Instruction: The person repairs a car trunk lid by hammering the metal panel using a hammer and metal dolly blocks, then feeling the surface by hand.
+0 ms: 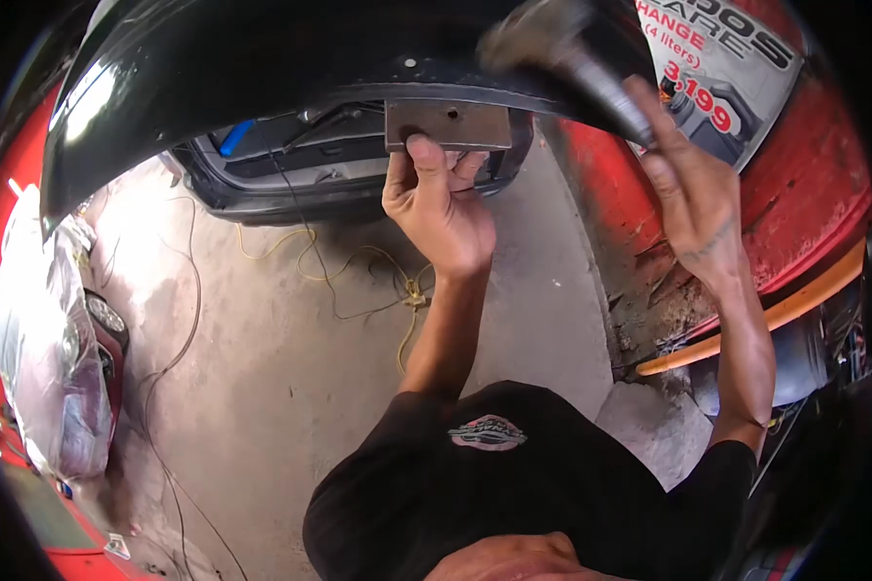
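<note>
A glossy black car panel (262,68) hangs overhead across the top of the view. My left hand (443,213) is closed on a flat, rectangular metal block (446,126) with a small dark hole in it. The thumb lies on the block's front, and the block sits up at the panel's lower edge. My right hand (693,194) is raised on the right and grips the handle of a hammer (601,87). The hammer's head is smeared by motion in front of the panel, so I cannot tell whether it touches.
Behind the panel is a dark car body opening (310,179). A yellow cord (358,254) and dark cables trail over the concrete floor (291,329). At left stands a plastic-covered car (58,339). A printed sign (722,87) leans by a red surface (804,213) at right.
</note>
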Available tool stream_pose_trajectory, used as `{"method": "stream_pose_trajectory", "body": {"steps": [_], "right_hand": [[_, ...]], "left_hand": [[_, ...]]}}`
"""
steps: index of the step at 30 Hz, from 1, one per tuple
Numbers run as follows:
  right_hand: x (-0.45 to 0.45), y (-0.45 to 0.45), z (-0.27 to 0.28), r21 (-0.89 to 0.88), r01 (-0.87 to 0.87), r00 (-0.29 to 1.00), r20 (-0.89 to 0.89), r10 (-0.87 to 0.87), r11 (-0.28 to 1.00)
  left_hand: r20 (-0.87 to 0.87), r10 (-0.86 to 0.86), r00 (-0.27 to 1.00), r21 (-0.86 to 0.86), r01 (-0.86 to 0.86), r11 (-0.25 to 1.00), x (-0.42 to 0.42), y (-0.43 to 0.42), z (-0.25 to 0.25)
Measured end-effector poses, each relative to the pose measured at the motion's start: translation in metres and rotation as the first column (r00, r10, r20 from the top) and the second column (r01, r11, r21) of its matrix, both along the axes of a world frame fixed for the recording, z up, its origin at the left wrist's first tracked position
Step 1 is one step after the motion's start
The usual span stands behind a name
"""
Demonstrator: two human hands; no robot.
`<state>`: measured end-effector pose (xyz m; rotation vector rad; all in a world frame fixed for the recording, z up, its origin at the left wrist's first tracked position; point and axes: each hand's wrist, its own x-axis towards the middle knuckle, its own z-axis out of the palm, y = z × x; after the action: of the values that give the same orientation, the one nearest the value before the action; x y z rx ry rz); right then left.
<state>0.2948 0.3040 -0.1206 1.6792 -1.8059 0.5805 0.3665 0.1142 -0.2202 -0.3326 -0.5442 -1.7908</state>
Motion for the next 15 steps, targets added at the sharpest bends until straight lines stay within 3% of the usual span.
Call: {"method": "stream_pose_trajectory", "body": {"steps": [1,4,5,8,10,12,13,15], "right_hand": [[0.004,-0.004,0.001,-0.133,0.012,0.998,0.066,-0.003,0.991],[-0.005,-0.015,-0.005,-0.216,-0.075,0.992,-0.111,0.052,0.974],[0.002,-0.010,0.001,-0.049,0.067,0.994,-0.089,-0.071,0.997],[0.007,-0.023,0.017,0.005,-0.048,0.995,-0.085,0.048,0.999],[0.011,-0.032,0.026,0.059,0.019,0.992,-0.125,-0.011,0.998],[0.020,-0.037,0.024,0.130,0.090,0.988,-0.136,-0.072,0.987],[0.024,-0.040,0.024,0.150,0.128,0.984,-0.139,-0.107,0.980],[0.027,-0.049,0.028,0.137,0.079,0.988,-0.145,-0.059,0.987]], "left_hand": [[-0.008,-0.011,1.000,-0.018,0.011,1.000,0.000,-0.003,0.004],[-0.022,-0.018,1.000,-0.004,0.018,1.000,0.005,-0.008,0.003],[-0.024,-0.030,0.999,-0.011,0.029,1.000,0.006,-0.011,0.005],[0.001,0.017,1.000,0.015,-0.017,1.000,0.014,-0.020,0.008],[-0.065,-0.015,0.998,0.075,0.020,0.997,0.013,-0.018,0.017],[0.027,0.007,1.000,0.064,-0.009,0.998,0.019,-0.017,0.016],[-0.014,0.007,1.000,0.039,-0.007,0.999,0.019,-0.024,0.010],[-0.068,0.043,0.997,0.047,-0.040,0.998,0.023,-0.042,0.017]]}}
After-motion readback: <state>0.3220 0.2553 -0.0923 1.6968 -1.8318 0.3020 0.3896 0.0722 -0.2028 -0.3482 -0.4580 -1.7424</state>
